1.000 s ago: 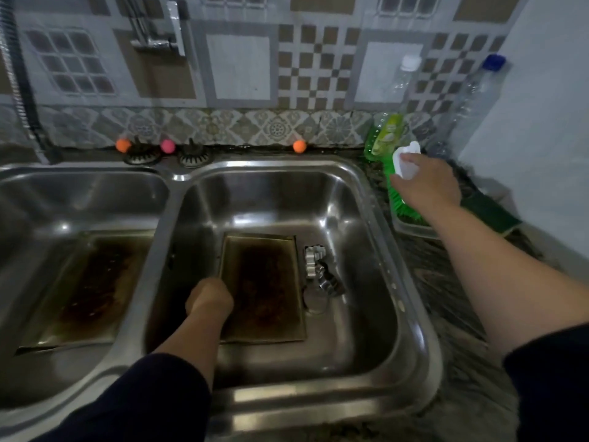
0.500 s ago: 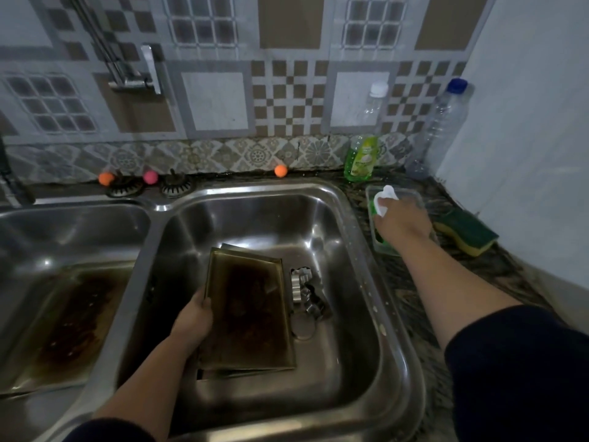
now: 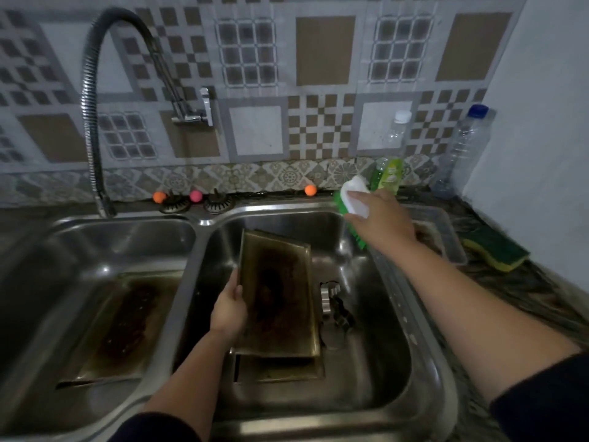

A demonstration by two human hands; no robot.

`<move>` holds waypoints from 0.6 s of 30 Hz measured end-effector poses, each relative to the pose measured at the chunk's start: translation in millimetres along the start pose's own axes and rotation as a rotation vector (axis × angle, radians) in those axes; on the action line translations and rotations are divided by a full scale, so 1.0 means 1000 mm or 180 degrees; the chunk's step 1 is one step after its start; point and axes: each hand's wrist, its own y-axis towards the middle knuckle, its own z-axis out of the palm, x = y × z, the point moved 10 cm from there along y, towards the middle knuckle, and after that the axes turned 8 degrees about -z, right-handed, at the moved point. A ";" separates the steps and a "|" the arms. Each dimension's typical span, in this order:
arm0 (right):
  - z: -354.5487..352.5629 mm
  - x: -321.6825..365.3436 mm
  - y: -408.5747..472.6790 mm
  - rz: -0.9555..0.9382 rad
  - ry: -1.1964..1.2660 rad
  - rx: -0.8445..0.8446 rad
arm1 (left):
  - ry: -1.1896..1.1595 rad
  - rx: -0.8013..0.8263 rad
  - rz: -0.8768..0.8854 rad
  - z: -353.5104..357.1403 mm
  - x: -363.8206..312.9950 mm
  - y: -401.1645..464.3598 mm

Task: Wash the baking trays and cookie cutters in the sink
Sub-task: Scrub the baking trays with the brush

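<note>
A greasy, burnt baking tray [image 3: 280, 298] is tilted up in the right sink basin [image 3: 376, 371], with my left hand [image 3: 230, 309] gripping its left edge. Another tray [image 3: 280, 371] lies flat beneath it. Metal cookie cutters [image 3: 331, 301] rest on the basin floor just right of the trays. My right hand [image 3: 381, 218] holds a scrub brush [image 3: 353, 202] with a white handle and green bristles above the basin's back right corner. A third dirty tray [image 3: 124, 323] lies in the left basin.
A flexible faucet [image 3: 92, 122] arches over the left basin. On the right counter stand a green dish soap bottle [image 3: 390, 175], two clear plastic bottles [image 3: 465, 148], a clear plastic container [image 3: 446, 231] and a green-yellow sponge [image 3: 495, 252]. Small coloured balls [image 3: 309, 190] sit behind the sink.
My right hand lifted the brush out of the plastic container and moved it left over the right basin. My left hand raised the top tray's left edge higher.
</note>
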 end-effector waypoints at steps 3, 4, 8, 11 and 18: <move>0.047 0.055 -0.028 -0.0622 0.0207 0.0492 | -0.0585 -0.0031 0.0183 -0.007 -0.020 -0.007; 0.062 0.071 -0.040 -0.0783 0.0301 0.0651 | -0.0794 -0.0005 0.0224 -0.009 -0.027 -0.008; 0.087 0.116 -0.061 -0.1330 0.0266 0.0778 | -0.1176 0.0146 0.0381 -0.012 -0.050 -0.015; 0.072 0.128 -0.024 -0.1372 0.0263 0.0350 | -0.1197 0.0232 0.0559 -0.007 -0.064 -0.022; 0.078 0.161 -0.043 -0.1853 0.0274 0.0477 | -0.1633 -0.0136 0.0632 -0.029 -0.084 -0.021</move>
